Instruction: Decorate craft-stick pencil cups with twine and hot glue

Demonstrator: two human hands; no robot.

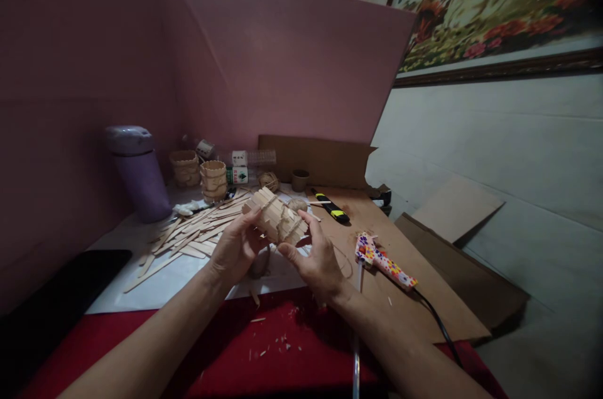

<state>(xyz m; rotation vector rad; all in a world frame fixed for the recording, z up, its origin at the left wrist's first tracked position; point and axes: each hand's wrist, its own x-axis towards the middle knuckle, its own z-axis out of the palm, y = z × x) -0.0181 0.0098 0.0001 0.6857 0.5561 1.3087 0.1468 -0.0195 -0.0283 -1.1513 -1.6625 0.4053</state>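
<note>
Between my two hands I hold a small cup made of craft sticks (277, 218), tilted on its side, with twine wound around it in bands. My left hand (239, 242) grips its left end, thumb on top. At the other end, my right hand (318, 254) has its thumb and fingers closed around the rim. Loose craft sticks (200, 232) lie in a heap behind my left hand. A ball of twine (268, 182) rests behind the cup. To the right, a flower-patterned glue gun (384, 261) lies on cardboard, a clear glue stick (357, 349) near its tip.
Two similar stick cups (213, 180) stand at the back left, beside a purple bottle (139, 173). Plastic bottles (254, 158) lie behind. A black-and-yellow utility knife (330, 205) and a small brown pot (300, 180) are on the far side. Wood scraps dot the red cloth (226, 349).
</note>
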